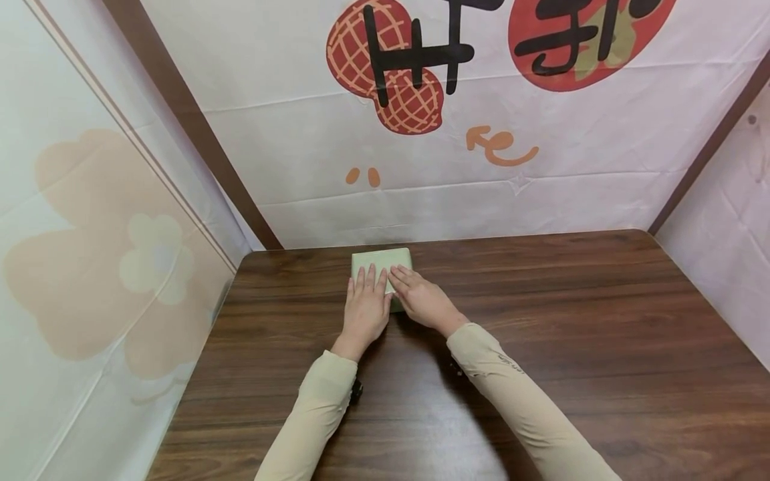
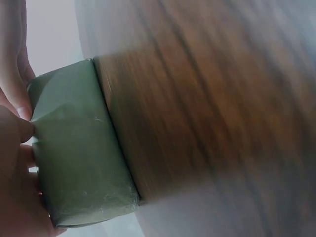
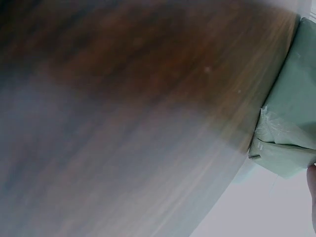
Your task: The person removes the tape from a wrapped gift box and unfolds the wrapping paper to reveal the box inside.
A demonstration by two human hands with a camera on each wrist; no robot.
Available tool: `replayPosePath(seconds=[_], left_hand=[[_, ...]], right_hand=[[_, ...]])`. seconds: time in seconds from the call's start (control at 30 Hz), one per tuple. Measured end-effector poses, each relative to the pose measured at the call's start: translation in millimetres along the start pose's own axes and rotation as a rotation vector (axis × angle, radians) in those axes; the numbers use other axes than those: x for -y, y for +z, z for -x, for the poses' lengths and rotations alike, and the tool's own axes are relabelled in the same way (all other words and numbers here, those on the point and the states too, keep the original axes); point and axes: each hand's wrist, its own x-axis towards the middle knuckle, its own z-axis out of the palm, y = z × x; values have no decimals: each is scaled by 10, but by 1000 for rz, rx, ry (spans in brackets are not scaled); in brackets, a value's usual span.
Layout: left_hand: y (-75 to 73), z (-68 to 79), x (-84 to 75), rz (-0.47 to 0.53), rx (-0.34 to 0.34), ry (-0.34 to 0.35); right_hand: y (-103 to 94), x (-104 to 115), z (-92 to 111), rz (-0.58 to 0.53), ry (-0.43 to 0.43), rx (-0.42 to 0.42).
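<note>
A light green box-shaped packet, seemingly wrapped in paper, lies near the back edge of the table. My left hand rests on its top with the fingers stretched forward. From the right, my right hand touches the same top, its fingertips close to the left hand's. In the left wrist view the packet's near side shows smooth, with fingers of both hands along its upper edge. Folded wrapping with clear tape on it marks one end of the packet in the right wrist view; one fingertip shows beside it.
The dark wood-grain table extends to both sides and toward me. Behind it hangs a white printed cloth with red and black designs. Another cloth with a pale flower hangs along the left side.
</note>
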Motion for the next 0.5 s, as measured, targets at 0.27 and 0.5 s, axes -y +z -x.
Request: replayPosePath(seconds=[0.27,0.5], left_hand=[[9,-1,-101,-14,-4,5],[50,1,-196,-24,-16,1]], right_hand=[[-61,-41,75,-18,0,-20],[-72,-79,159,-34,14,-23]])
